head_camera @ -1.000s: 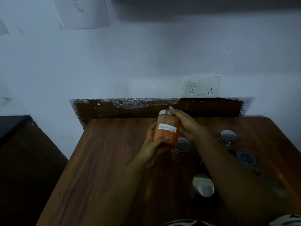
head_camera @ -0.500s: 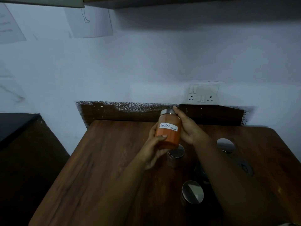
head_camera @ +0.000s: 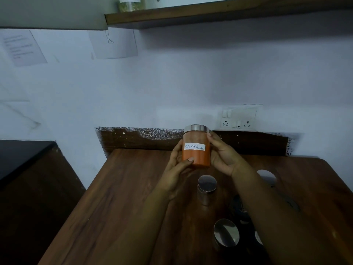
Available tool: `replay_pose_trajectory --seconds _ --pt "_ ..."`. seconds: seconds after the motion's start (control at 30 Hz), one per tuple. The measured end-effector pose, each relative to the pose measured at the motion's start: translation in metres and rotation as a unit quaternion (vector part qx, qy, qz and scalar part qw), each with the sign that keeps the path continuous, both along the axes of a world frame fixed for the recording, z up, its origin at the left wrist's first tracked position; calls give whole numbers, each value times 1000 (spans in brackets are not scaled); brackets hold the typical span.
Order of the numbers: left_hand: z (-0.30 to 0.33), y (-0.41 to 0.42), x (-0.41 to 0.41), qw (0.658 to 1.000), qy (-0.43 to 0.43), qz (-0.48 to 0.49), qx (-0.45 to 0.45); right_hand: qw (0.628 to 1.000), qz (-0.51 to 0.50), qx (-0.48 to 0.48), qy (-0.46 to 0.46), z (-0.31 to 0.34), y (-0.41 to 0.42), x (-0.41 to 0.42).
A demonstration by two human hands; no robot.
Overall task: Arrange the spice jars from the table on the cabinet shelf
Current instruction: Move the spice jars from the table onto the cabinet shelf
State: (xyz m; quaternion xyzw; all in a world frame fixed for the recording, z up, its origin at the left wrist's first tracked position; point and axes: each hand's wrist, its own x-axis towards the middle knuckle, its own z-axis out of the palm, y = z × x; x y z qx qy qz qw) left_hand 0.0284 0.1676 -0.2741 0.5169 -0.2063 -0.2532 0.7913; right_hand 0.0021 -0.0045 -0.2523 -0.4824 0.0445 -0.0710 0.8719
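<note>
My left hand and right hand curl their fingers around the chilli powder jar, held above the counter; one jar sits on the shelf, and at least three lidded jars wait below.

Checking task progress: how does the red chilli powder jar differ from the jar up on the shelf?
The red chilli powder jar is held above the table by both hands, left hand and right hand; the shelf jar already stands on the cabinet shelf. The first holds orange powder, the second something greenish. Both carry white labels.
</note>
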Motion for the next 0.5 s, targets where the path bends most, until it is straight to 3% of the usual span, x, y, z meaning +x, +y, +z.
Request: replay_pose_trajectory --seconds 0.5 --pt "35 2 6 997 -69 21 13 999 2 -17 -47 34 0 8"
